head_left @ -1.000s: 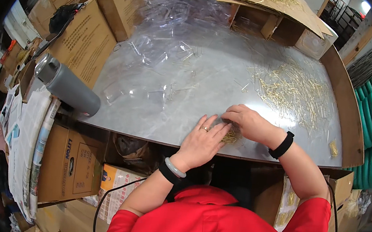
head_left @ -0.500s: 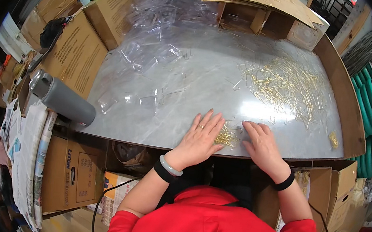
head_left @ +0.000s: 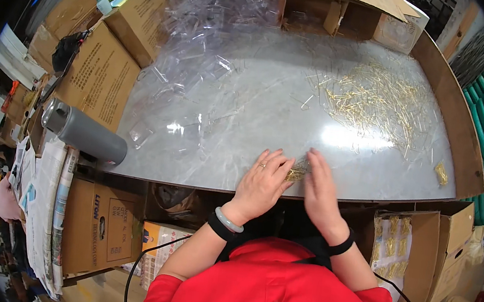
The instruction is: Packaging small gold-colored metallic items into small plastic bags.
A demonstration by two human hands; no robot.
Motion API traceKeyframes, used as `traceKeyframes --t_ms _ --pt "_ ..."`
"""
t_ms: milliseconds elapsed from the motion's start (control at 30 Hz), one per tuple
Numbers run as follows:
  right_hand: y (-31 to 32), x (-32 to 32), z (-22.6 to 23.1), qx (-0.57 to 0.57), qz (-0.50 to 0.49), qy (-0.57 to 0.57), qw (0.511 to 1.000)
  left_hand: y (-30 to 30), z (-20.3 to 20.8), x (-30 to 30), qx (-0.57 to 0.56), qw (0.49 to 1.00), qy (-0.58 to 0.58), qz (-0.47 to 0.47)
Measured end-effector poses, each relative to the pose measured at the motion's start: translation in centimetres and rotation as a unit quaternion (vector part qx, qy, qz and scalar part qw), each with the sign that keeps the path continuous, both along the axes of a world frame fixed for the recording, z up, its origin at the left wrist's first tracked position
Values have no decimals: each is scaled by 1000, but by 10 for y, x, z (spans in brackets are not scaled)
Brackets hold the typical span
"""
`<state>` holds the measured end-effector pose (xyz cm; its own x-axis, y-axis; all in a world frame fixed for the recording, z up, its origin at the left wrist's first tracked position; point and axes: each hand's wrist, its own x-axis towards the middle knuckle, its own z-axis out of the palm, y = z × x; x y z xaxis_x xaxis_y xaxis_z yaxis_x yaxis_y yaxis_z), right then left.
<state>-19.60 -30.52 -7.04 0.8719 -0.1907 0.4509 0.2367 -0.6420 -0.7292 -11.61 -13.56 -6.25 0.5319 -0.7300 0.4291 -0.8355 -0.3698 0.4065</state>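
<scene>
A small heap of gold-coloured wire pins (head_left: 296, 173) lies near the front edge of the grey table, between my two hands. My left hand (head_left: 261, 182) rests on the tabletop at the heap's left side, fingers slightly bent and apart, with the thumb and forefinger against the pins. On the other side, my right hand (head_left: 321, 190) stands on its edge with fingers stretched out, its palm toward the heap. The hands partly hide the pins. Farther right spreads a large loose pile of similar gold wire pins (head_left: 378, 104).
Clear plastic pieces (head_left: 190, 55) crowd the table's far left. A grey bottle (head_left: 91, 137) leans over the left edge. A small gold bundle (head_left: 441, 174) lies near the right cardboard wall (head_left: 455, 110). Cardboard compartments (head_left: 311, 16) stand at the back. Below right is an open carton (head_left: 419, 249) holding gold bundles.
My right hand has turned from lying flat onto its edge and moved left, closer to the heap. My left hand's fingers have bent somewhat. The heap looks more compact.
</scene>
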Motion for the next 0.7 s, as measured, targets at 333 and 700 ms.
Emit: traceKeyframes --t_ms 333,700 --pt "-22 14 14 -78 121 14 989 1 -7 1 -45 999 19 13" --pt "-7 22 16 -158 97 30 982 45 14 8 -78 988 131 40"
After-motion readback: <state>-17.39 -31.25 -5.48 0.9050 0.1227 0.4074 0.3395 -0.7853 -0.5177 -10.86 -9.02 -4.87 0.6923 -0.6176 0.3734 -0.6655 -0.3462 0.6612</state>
